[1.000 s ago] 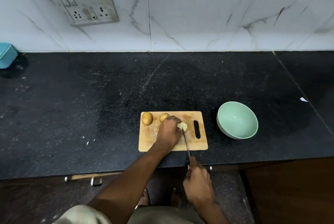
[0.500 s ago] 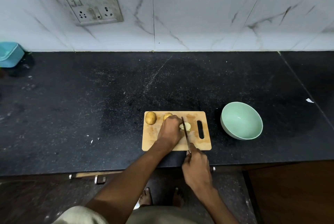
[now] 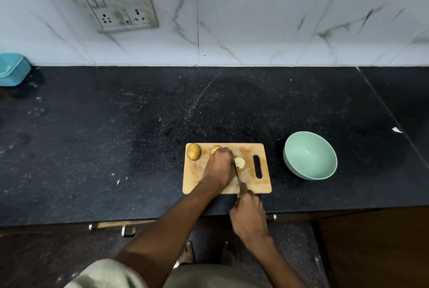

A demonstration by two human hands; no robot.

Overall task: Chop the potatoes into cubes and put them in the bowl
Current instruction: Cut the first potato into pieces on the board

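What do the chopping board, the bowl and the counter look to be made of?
Board: looks like wood or bamboo, pale tan with a matt, scuffed face and a cut-out handle slot. Bowl: mint green and smooth with a soft sheen; ceramic or melamine, hard to tell. Counter: seemingly polished black stone, speckled like granite.

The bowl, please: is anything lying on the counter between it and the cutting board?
Nothing visible: only bare black counter lies between the cutting board and the bowl.
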